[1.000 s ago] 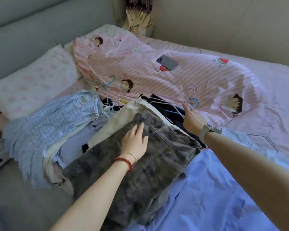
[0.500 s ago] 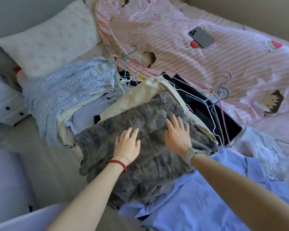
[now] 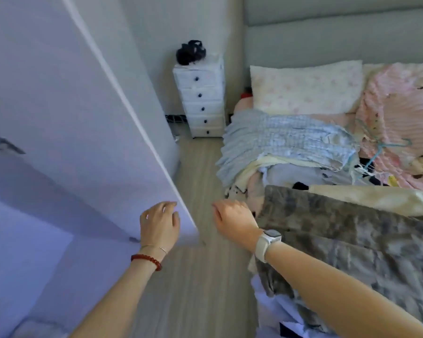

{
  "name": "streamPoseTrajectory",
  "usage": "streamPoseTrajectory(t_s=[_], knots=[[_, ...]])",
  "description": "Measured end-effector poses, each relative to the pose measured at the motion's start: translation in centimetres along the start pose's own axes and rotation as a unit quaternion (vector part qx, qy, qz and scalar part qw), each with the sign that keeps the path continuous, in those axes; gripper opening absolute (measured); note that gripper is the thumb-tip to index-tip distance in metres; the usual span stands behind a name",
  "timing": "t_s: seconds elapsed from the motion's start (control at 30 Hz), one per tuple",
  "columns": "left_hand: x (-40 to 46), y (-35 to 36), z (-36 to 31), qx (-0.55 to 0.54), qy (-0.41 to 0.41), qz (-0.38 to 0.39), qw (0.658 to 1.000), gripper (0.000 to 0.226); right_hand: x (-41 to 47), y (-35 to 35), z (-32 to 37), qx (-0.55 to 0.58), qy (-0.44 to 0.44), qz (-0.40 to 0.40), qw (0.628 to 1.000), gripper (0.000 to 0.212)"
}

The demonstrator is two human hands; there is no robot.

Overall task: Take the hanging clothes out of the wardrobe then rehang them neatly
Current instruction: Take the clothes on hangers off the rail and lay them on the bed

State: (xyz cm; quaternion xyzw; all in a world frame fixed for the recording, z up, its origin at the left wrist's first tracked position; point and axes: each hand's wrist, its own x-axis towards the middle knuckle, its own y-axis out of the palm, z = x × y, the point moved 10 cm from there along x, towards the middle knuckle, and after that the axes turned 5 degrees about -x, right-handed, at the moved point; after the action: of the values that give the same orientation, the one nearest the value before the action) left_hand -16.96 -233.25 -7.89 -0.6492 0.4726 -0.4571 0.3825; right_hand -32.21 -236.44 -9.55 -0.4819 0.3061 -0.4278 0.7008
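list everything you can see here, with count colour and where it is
wardrobe door: 1, white, left, open
drawer unit: 1, white, dark knobs, by the far wall
dark bundle: 1, black, on top of the drawer unit
pillow: 1, cream, head of bed
checked garment: 1, pale blue, top of the clothes pile
grey garment: 1, mottled grey, near edge of bed
striped quilt: 1, pink, right
hanger: 1, teal, on the quilt
left hand: on the door edge
right hand: over the floor, empty
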Motion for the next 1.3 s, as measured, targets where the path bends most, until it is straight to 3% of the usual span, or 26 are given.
streamPoseTrajectory(t_s=[0.13,0.33,0.47,0.63,0.73,0.87,1.07,1.17,1.3], knots=[[-4.7,-11.9,11.7,0.053,-0.094,-0.112,0.988,0.029,2.5,1.1,15.5,0.025,-0.128,0.022,0.991,0.034],[-15.7,-26.9,25.0,0.126,-0.24,-0.26,0.927,0.019,1.2,3.2,37.5,0.05,-0.3,0.035,0.952,0.036],[-24.5,-34.2,30.9,0.177,-0.326,-0.303,0.878,0.04,-1.7,5.2,50.0,0.096,-0.395,0.071,0.911,0.036],[-34.8,-40.0,35.0,0.215,-0.428,-0.365,0.798,0.042,-6.2,7.7,62.3,0.134,-0.492,0.128,0.851,0.035],[-38.8,-42.5,36.4,0.246,-0.471,-0.393,0.75,0.031,-8.0,8.0,68.2,0.161,-0.536,0.144,0.816,0.03],[-41.2,-44.4,39.7,0.254,-0.546,-0.357,0.714,0.035,-8.6,7.4,75.3,0.192,-0.57,0.141,0.786,0.032],[-42.8,-45.9,46.1,0.247,-0.65,-0.231,0.681,0.056,-7.4,10.1,82.8,0.146,-0.571,0.13,0.797,0.037],[-44.0,-45.6,48.1,0.23,-0.689,-0.211,0.654,0.058,-7.2,11.4,85.3,0.13,-0.572,0.137,0.798,0.036],[-44.9,-44.6,49.2,0.217,-0.703,-0.2,0.647,0.061,-7.5,13.6,88.0,0.156,-0.551,0.25,0.78,0.021]])
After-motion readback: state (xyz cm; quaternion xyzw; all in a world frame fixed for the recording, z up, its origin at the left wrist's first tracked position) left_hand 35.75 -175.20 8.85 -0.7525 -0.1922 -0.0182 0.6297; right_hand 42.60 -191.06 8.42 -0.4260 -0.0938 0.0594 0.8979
